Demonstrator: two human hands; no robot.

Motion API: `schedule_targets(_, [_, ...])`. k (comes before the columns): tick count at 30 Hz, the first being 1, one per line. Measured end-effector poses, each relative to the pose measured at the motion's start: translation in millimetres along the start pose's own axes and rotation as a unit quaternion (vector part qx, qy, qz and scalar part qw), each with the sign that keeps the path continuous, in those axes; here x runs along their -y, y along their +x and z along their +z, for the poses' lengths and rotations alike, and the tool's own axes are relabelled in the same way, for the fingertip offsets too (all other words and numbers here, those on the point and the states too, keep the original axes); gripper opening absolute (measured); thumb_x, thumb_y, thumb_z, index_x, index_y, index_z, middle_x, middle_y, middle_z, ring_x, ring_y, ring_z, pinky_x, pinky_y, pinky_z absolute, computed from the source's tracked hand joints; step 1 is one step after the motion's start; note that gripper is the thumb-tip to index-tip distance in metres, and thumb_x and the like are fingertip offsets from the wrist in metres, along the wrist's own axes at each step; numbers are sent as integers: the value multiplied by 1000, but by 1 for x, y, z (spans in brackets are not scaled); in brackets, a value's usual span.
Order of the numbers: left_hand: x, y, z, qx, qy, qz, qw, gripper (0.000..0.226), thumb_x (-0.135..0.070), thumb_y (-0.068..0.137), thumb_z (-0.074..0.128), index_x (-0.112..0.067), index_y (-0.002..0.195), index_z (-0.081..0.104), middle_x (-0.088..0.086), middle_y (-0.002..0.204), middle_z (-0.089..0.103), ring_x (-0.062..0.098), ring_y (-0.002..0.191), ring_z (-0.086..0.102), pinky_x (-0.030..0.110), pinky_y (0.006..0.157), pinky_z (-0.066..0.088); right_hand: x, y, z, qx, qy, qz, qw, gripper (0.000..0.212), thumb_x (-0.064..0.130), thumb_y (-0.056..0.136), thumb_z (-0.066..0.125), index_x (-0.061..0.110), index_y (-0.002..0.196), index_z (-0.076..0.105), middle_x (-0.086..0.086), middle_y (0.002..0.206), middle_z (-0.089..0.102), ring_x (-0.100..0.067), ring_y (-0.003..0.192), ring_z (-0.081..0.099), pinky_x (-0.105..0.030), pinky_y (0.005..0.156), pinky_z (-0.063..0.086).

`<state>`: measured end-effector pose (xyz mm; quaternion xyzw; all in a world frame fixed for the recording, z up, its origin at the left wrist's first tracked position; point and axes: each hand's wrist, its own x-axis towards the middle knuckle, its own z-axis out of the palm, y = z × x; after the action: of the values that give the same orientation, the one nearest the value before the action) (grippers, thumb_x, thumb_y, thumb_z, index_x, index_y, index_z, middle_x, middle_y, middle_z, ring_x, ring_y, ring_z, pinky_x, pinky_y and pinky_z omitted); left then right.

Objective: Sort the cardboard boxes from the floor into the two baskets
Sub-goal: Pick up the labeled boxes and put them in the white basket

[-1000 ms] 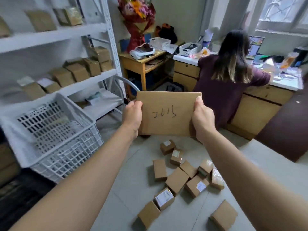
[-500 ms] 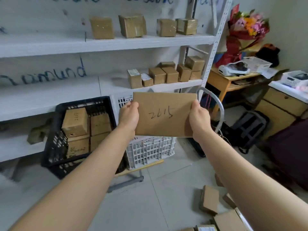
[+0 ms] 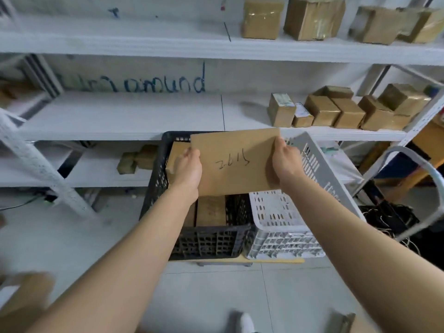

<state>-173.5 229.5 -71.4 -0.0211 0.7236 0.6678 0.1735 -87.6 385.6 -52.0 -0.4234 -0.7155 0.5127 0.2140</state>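
I hold a flat brown cardboard box (image 3: 234,162) with handwritten digits on its face, up in front of me. My left hand (image 3: 187,168) grips its left edge and my right hand (image 3: 286,162) grips its right edge. The box hangs over the black basket (image 3: 211,239), which holds several brown boxes (image 3: 211,210). Right beside it stands the white basket (image 3: 283,234); I see no boxes in it, and the held box hides part of it. Both baskets sit on a low trolley in front of the shelves.
White metal shelving (image 3: 120,116) runs behind the baskets, with several taped boxes (image 3: 341,111) on its middle and top boards. The trolley's curved handle (image 3: 425,169) rises at the right above tangled cables (image 3: 386,217). A blurred brown box (image 3: 26,294) lies at bottom left.
I have turned left from the floor boxes to the shelves and come closer. The held box now hangs over the black basket. Both hands keep the same grip.
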Motion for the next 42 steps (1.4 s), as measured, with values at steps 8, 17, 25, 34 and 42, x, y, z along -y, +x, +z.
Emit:
schedule_targets(8, [-3, 80, 0, -77, -41, -30, 996, 24, -30, 99, 38, -18, 86, 54, 8, 98, 60, 26, 92, 54, 39, 81, 46, 16, 93, 73, 60, -38, -31, 997, 48, 36, 102, 29, -2, 120, 50, -13, 103, 49, -24, 89, 43, -29, 77, 29])
schedule_targets(17, [11, 154, 39, -153, -74, -125, 978, 18, -31, 100, 40, -24, 105, 55, 4, 100, 59, 28, 101, 56, 48, 92, 49, 19, 209, 128, 149, -94, -45, 983, 49, 42, 100, 34, 2, 118, 56, -10, 107, 55, -24, 94, 48, -32, 79, 35])
schedule_targets(25, [55, 191, 39, -143, -136, -268, 943, 32, -20, 100, 43, -13, 131, 48, 12, 119, 58, 28, 104, 58, 43, 81, 53, 13, 260, 183, 226, -221, -99, 944, 42, 38, 98, 40, 10, 71, 55, -5, 67, 48, -21, 65, 43, -28, 52, 32])
schedule_targets(34, [102, 222, 40, -103, -199, -368, 902, 18, -13, 99, 44, -9, 116, 51, 21, 118, 59, 36, 107, 59, 55, 88, 52, 3, 283, 242, 314, -424, -162, 834, 42, 26, 102, 28, 6, 122, 58, -10, 114, 60, -26, 99, 57, -31, 79, 49])
schedule_targets(42, [115, 245, 44, -94, -247, -401, 877, 24, -8, 99, 44, -5, 122, 47, 26, 124, 53, 41, 105, 57, 57, 92, 50, -29, 308, 272, 330, -478, -149, 800, 37, 21, 99, 36, 19, 134, 48, -8, 133, 53, -31, 121, 47, -43, 106, 35])
